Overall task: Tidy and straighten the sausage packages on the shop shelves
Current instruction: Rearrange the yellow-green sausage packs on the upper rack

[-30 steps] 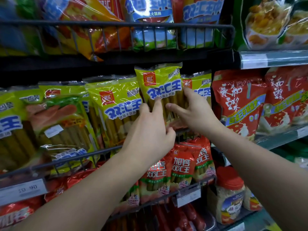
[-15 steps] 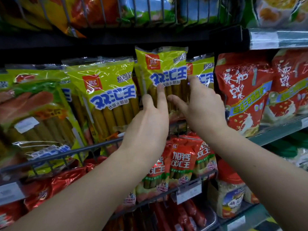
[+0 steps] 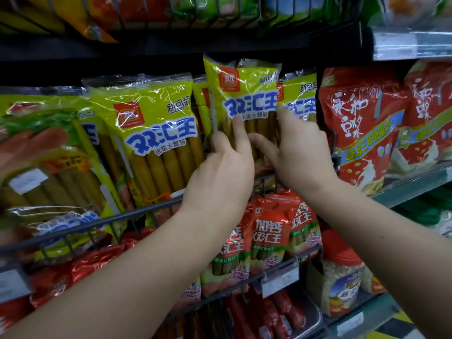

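Observation:
A yellow-green sausage package (image 3: 242,94) stands upright in the middle wire shelf, raised above its neighbours. My left hand (image 3: 220,177) grips its lower left edge, thumb and forefinger on the front. My right hand (image 3: 296,152) holds its lower right side, fingers reaching behind it. Another yellow-green package (image 3: 299,99) stands right behind it. To the left a larger yellow-green package (image 3: 151,138) leans in the row, and further left more packages (image 3: 49,162) lie tilted and blurred.
A black wire rail (image 3: 117,221) fronts the middle shelf. Red sausage packs (image 3: 266,236) fill the basket below. Red soy-milk bags (image 3: 362,126) stand on the right shelf, a jar (image 3: 342,280) under them. The upper basket (image 3: 220,11) holds more bags.
The view has tilted up a little and closed in. Both hands stay on the same package and have shifted it slightly higher and more upright.

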The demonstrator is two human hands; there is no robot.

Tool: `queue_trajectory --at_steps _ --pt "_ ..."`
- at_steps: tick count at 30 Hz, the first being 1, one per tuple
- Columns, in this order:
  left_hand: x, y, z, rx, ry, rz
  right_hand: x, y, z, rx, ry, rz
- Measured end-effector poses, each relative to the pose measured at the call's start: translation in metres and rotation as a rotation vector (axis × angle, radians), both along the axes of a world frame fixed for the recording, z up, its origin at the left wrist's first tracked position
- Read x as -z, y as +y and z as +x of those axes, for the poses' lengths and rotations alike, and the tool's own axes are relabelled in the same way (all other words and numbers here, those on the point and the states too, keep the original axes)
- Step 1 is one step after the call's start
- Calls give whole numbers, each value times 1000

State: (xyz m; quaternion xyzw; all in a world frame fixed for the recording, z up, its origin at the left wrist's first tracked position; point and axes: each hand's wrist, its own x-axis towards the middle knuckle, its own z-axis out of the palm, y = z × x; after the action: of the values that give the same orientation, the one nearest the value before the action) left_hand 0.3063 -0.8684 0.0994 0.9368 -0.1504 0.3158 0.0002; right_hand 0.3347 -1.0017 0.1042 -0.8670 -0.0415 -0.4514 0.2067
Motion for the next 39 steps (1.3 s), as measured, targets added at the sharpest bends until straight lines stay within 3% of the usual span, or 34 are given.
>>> queue_trajectory --at_steps 12,17,22,25,29,33,39 --pt "21 9 -9 89 32 -79 12 0 -18 129 120 -69" --pt "22 16 -20 140 94 -51 18 4 -18 37 187 91" --pt "27 28 -34 227 124 -44 25 1 -24 -45 82 216" --pt "21 37 -39 228 80 -12 27 1 -28 -23 -108 135" --pt "9 48 -38 137 -161 111 29 7 -29 0 -255 -151" --pt "11 63 -34 -14 -221 81 36 17 -21 33 -92 -246" --pt "18 80 -28 -110 -221 87 31 27 -18 30 54 -202"
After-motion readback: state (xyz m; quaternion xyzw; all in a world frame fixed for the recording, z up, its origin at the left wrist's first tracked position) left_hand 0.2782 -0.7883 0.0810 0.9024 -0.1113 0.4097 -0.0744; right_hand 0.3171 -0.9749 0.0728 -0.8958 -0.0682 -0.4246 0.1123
